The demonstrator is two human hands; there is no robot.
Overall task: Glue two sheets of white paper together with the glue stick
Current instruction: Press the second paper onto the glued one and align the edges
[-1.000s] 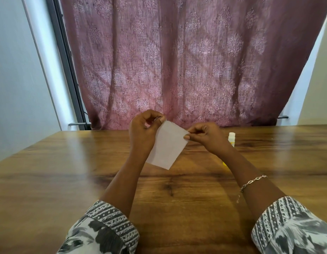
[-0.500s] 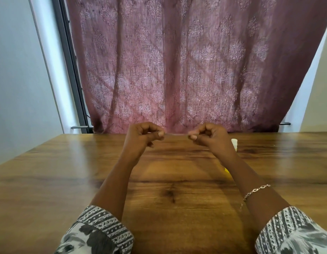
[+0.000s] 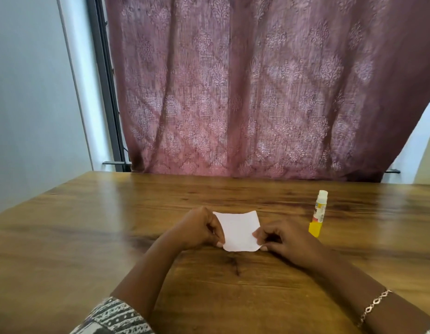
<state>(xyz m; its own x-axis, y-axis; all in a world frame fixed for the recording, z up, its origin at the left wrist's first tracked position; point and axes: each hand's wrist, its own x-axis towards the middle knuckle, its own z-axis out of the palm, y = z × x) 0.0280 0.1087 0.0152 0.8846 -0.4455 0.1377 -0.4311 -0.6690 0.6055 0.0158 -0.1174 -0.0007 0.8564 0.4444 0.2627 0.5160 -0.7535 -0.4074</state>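
Paper (image 3: 239,231), raised edge-on a moment ago, now lowered mid-tabletop (image 3: 88,237), left hand (image 3: 197,229) and right hand (image 3: 285,239) each pinching a side edge; gluing apparently complete.

A wooden table (image 3: 88,237) fills the lower half of the view, its glossy top catching pale streaks of light toward 9 o'clock. Behind it, from 11 to 2 o'clock, hangs a mauve patterned curtain (image 3: 257,92), lit from behind. A dark frame (image 3: 105,80) runs down at 11 o'clock beside a pale wall (image 3: 28,92). More wall shows at 3 o'clock.
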